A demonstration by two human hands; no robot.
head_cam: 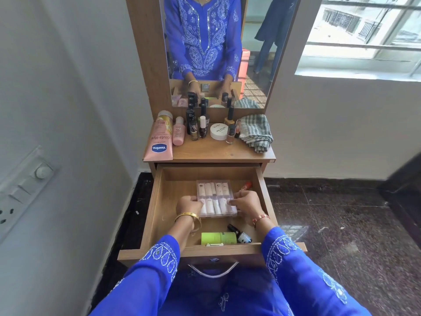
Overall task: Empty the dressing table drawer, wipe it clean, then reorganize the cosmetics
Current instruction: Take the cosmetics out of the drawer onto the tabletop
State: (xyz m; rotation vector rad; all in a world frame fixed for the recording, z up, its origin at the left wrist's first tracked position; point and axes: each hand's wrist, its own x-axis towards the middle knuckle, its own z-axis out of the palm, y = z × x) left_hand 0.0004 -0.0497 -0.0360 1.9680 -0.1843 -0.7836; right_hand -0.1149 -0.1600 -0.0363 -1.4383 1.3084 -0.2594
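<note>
Both hands, left [187,204] and right [246,203], grip the clear case [216,198] by its sides inside the open drawer [152,201].

Blue white-embroidered sleeves [157,265], a gold bangle [188,216] on each wrist

You had bare floor along the drawer [157,201]'s left side & back. Clear box [215,198] sat mid-drawer w/ both your hands on it. Front blocked by green container [218,238] & dark bottle [239,234]; red item [247,185], prob. a lipstick, lay by the right wall.
</note>
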